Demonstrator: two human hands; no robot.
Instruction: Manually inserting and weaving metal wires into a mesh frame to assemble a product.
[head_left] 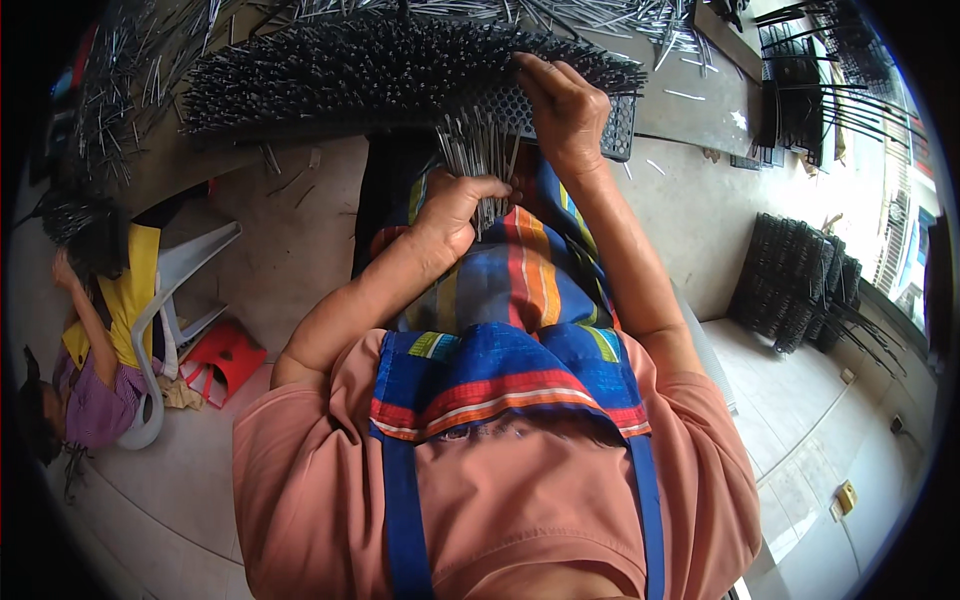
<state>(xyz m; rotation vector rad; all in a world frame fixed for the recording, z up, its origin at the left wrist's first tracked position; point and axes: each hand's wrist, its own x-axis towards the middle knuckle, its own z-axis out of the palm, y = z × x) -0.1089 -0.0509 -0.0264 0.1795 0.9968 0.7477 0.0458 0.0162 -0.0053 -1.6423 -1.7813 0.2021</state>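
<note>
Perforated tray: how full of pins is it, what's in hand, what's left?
Done: most of the perforated tray bristles with upright metal pins. In hand: the left hand grips a bundle of pins; the right hand rests on the tray's near right corner. Left: that corner's holes show empty, and loose pins lie on the table beyond.

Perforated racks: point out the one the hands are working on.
The rack on the table, bristling with pins, under the right hand. The other racks lean stacked against the wall.
</note>
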